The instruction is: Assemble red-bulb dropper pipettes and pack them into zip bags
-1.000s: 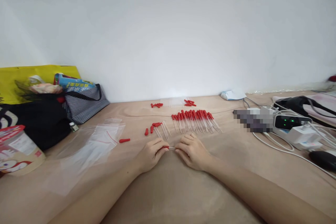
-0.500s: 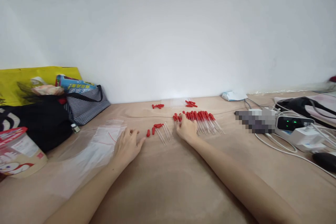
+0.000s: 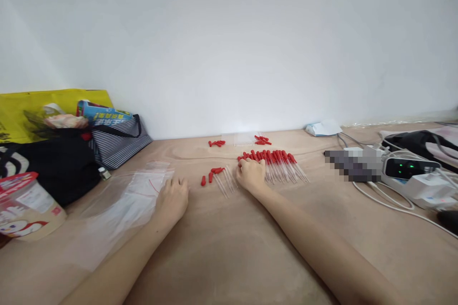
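Observation:
My right hand (image 3: 251,175) rests on the tan surface (image 3: 229,252) with its fingers curled at the left end of a row of red-capped glass droppers (image 3: 282,163). What it holds is hidden. My left hand (image 3: 172,198) lies knuckles-up beside clear zip bags (image 3: 132,198), fingers bent down onto the surface; anything under them is hidden. Between my hands lie a few bare glass tubes (image 3: 226,182) and loose red caps (image 3: 213,172). Two further clusters of red caps (image 3: 216,143) (image 3: 263,140) lie by the wall.
A striped pouch (image 3: 119,145), a black bag (image 3: 53,167), a yellow bag (image 3: 36,105) and a snack packet (image 3: 21,207) crowd the left. Chargers with green lights (image 3: 411,171), white cables (image 3: 379,195) and a black bag (image 3: 418,140) fill the right. A white packet (image 3: 322,128) lies by the wall.
A second ago both hands held one dropper in front of me. My right hand then moved to the row's left end; my left hand went left to the zip bags and curled its fingers.

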Demonstrator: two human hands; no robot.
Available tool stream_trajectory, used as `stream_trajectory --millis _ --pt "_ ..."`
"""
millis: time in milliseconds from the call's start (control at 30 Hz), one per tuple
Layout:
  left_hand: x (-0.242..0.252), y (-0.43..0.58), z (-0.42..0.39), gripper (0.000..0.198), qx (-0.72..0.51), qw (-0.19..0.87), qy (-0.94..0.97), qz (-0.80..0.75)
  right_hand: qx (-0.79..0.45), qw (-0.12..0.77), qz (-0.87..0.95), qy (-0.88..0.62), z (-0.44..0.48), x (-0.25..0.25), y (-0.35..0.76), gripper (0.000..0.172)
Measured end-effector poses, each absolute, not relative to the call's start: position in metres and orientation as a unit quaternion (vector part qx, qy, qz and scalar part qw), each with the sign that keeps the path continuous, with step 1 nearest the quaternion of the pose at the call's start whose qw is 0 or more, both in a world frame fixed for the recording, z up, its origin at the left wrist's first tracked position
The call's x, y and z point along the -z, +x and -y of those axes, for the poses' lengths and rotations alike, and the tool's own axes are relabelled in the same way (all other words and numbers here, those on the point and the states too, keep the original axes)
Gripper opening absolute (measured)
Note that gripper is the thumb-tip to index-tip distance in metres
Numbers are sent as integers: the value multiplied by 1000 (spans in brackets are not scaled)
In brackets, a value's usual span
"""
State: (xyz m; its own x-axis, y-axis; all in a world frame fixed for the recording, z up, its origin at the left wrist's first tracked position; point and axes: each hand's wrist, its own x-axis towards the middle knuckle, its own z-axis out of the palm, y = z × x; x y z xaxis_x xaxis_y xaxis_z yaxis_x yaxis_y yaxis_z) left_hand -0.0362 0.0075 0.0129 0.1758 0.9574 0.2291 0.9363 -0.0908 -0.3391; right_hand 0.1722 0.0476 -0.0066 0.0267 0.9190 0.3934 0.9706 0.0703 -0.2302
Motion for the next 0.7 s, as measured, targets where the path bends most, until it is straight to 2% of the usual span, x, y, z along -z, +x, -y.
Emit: stream_trajectory --millis 267,467,600,700 --pt "-17 -40 -6 33 -77 198 -730 649 32 156 711 -685 -42 2 154 22" --pt "-18 -37 -4 32 -50 229 -747 622 39 131 723 -678 -39 0 149 22" --pt "-17 -38 -7 35 59 196 -769 606 93 203 713 -665 -28 4 162 21" --pt "-13 -28 -3 34 217 121 -847 470 101 270 749 -596 -12 16 186 19"
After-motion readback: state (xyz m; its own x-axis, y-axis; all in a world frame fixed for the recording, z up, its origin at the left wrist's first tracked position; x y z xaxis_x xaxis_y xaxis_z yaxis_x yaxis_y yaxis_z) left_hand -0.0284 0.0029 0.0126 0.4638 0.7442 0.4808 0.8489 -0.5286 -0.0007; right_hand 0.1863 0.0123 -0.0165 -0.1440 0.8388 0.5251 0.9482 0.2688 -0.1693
